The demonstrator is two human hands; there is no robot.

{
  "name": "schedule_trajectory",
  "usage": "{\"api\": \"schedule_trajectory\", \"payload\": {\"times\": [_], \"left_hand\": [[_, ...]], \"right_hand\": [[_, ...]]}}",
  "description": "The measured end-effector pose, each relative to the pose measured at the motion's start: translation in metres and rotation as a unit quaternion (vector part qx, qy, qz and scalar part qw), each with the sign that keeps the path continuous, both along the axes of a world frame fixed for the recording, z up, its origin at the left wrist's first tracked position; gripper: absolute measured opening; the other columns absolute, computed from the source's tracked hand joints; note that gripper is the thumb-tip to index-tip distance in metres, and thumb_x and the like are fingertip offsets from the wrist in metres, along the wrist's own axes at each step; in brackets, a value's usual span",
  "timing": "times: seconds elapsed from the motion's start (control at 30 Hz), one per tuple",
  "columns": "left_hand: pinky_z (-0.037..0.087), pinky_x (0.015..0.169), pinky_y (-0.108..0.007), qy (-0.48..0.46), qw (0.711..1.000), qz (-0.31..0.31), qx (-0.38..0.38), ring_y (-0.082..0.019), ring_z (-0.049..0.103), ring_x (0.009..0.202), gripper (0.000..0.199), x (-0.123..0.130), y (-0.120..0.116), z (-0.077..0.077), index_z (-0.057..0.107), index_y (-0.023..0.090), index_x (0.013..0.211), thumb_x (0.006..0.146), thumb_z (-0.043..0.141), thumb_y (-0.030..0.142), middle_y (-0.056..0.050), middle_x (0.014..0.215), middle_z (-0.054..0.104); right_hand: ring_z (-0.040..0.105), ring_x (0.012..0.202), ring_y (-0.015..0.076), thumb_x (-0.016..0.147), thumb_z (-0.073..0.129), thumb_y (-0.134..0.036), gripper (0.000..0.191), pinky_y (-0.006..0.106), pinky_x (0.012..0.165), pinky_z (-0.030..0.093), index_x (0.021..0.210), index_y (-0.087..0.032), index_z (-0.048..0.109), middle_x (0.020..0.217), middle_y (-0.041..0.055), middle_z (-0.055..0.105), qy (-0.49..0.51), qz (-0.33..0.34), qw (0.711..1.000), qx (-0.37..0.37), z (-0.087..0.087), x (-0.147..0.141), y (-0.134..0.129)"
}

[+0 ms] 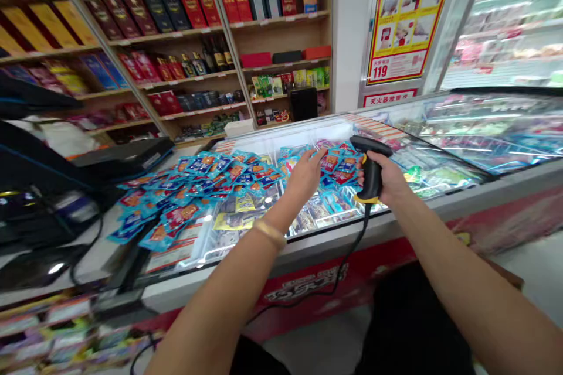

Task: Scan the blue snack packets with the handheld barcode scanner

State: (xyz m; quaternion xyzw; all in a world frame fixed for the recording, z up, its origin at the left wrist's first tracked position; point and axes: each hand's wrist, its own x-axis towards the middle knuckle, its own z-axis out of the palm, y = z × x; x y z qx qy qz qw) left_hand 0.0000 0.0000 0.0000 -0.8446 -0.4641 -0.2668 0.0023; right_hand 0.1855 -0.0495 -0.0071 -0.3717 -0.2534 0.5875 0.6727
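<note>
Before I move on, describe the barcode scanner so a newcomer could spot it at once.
Find the long glass-topped freezer with blue snack packets spread over its glass. At the packets' right edge, the right hand grips the barcode scanner. Its black pistol shape, yellow trim and dangling black cable set it apart from the flat, shiny packets.
</note>
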Motion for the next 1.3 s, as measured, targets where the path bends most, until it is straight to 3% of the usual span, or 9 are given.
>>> {"api": "schedule_trajectory", "payload": {"times": [0.17, 0.3, 0.5, 0.6, 0.7, 0.8, 0.97, 1.13, 1.3], "left_hand": [[0.031, 0.111, -0.058, 0.101, 0.993, -0.026, -0.049, -0.037, 0.03, 0.141, 0.056, 0.04, 0.004, -0.013, 0.043, 0.027, 0.142, 0.091, 0.047, 0.051, -0.01, 0.152, 0.038], [0.025, 0.112, -0.062, 0.099, 0.994, -0.016, -0.051, -0.038, 0.02, 0.145, 0.061, 0.04, 0.001, -0.014, 0.037, 0.03, 0.146, 0.09, 0.045, 0.056, -0.008, 0.158, 0.028], [0.029, 0.114, -0.047, 0.054, 0.995, 0.076, 0.043, -0.029, 0.035, 0.14, 0.053, -0.017, 0.008, -0.008, 0.041, 0.016, 0.144, 0.094, 0.042, 0.034, -0.016, 0.15, 0.04], [0.021, 0.116, -0.054, 0.101, 0.981, 0.162, 0.007, -0.033, 0.028, 0.143, 0.058, -0.06, 0.02, -0.009, 0.039, 0.019, 0.146, 0.092, 0.042, 0.041, -0.016, 0.152, 0.037], [0.011, 0.113, -0.066, 0.163, 0.961, 0.207, -0.081, -0.041, 0.016, 0.146, 0.067, -0.093, 0.029, -0.012, 0.037, 0.028, 0.147, 0.088, 0.043, 0.058, -0.011, 0.157, 0.03], [0.011, 0.109, -0.071, 0.198, 0.953, 0.191, -0.127, -0.042, 0.019, 0.144, 0.062, -0.111, 0.028, -0.016, 0.044, 0.033, 0.142, 0.088, 0.037, 0.063, -0.01, 0.155, 0.034], [0.018, 0.111, -0.067, 0.194, 0.972, 0.12, -0.063, -0.037, 0.033, 0.139, 0.055, -0.128, -0.001, -0.025, 0.049, 0.031, 0.137, 0.09, 0.04, 0.057, -0.008, 0.146, 0.048], [0.022, 0.112, -0.064, 0.165, 0.983, 0.058, -0.056, -0.036, 0.037, 0.137, 0.051, -0.147, -0.037, -0.028, 0.054, 0.027, 0.132, 0.088, 0.051, 0.053, -0.007, 0.141, 0.054], [0.032, 0.11, -0.056, 0.089, 0.996, 0.003, -0.004, -0.031, 0.052, 0.127, 0.033, -0.154, -0.047, -0.034, 0.065, 0.026, 0.118, 0.088, 0.058, 0.039, -0.007, 0.124, 0.067]], "right_hand": [[0.049, 0.042, 0.0094, 0.082, 0.057, -0.03, 0.017, 0.019, 0.037, 0.043, 0.073, -0.016, 0.058, 0.057, 0.0007, 0.057, 0.025, -0.01, 0.999, -0.028, -0.011, 0.02, 0.008], [0.049, 0.042, 0.0089, 0.082, 0.057, -0.03, 0.016, 0.019, 0.037, 0.043, 0.075, -0.015, 0.059, 0.058, 0.0007, 0.057, 0.034, -0.006, 0.999, -0.033, -0.013, 0.022, 0.007], [0.049, 0.043, 0.0084, 0.081, 0.06, -0.031, 0.018, 0.018, 0.037, 0.043, 0.072, -0.016, 0.058, 0.059, 0.0002, 0.057, 0.03, -0.003, 0.999, -0.01, 0.003, 0.002, -0.003], [0.05, 0.043, 0.0082, 0.083, 0.058, -0.03, 0.019, 0.017, 0.037, 0.044, 0.073, -0.015, 0.059, 0.059, 0.0005, 0.057, 0.027, 0.028, 0.999, -0.007, 0.011, -0.023, -0.005], [0.05, 0.044, 0.0082, 0.083, 0.06, -0.03, 0.017, 0.018, 0.037, 0.044, 0.073, -0.016, 0.06, 0.06, 0.0, 0.058, 0.014, 0.075, 0.997, 0.004, 0.012, -0.055, -0.005], [0.051, 0.043, 0.0087, 0.082, 0.063, -0.031, 0.019, 0.019, 0.038, 0.045, 0.072, -0.016, 0.059, 0.06, 0.0001, 0.058, -0.013, 0.116, 0.993, -0.009, 0.007, -0.086, -0.004], [0.051, 0.043, 0.0086, 0.082, 0.063, -0.031, 0.018, 0.019, 0.038, 0.045, 0.072, -0.015, 0.061, 0.059, 0.0002, 0.058, -0.021, 0.16, 0.987, -0.015, -0.007, -0.116, -0.011], [0.049, 0.041, 0.008, 0.083, 0.061, -0.028, 0.019, 0.019, 0.036, 0.044, 0.07, -0.015, 0.06, 0.059, -0.0002, 0.057, -0.011, 0.164, 0.985, -0.05, -0.013, -0.126, -0.018], [0.049, 0.042, 0.0078, 0.085, 0.059, -0.028, 0.02, 0.019, 0.037, 0.045, 0.071, -0.015, 0.059, 0.059, -0.0001, 0.057, 0.001, 0.155, 0.986, -0.06, -0.015, -0.125, -0.017]]}}
